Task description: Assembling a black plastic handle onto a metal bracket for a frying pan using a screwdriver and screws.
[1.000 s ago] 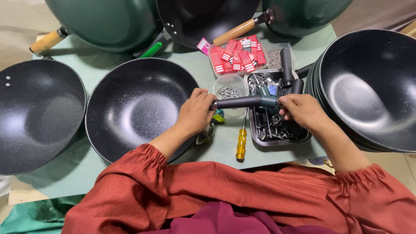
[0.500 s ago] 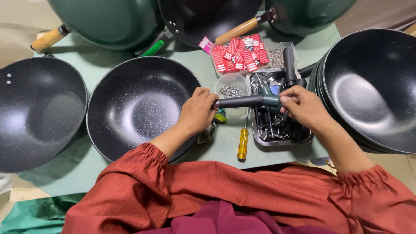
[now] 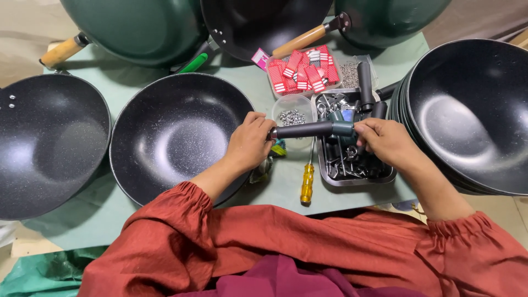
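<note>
A black pan handle [image 3: 308, 130] with a grey-green collar is held level between both hands. My left hand [image 3: 250, 144] grips its left end, right at the rim of a speckled black wok [image 3: 176, 137]. My right hand [image 3: 388, 142] closes on the collar end, above a metal tray [image 3: 385, 179] of handles and fittings. A yellow-handled screwdriver [image 3: 307, 181] lies on the green table just below the handle. A small clear tub of nuts [image 3: 293, 116] sits behind it.
A second speckled wok [image 3: 44, 143] lies at the left. A stack of black woks [image 3: 467, 115] stands at the right. Green pans with wooden handles [image 3: 137, 27] line the back. A clear box of red tags [image 3: 300, 71] sits behind the tray.
Both hands keep their hold on the handle and have barely moved; the handle stays level at the wok's rim.
</note>
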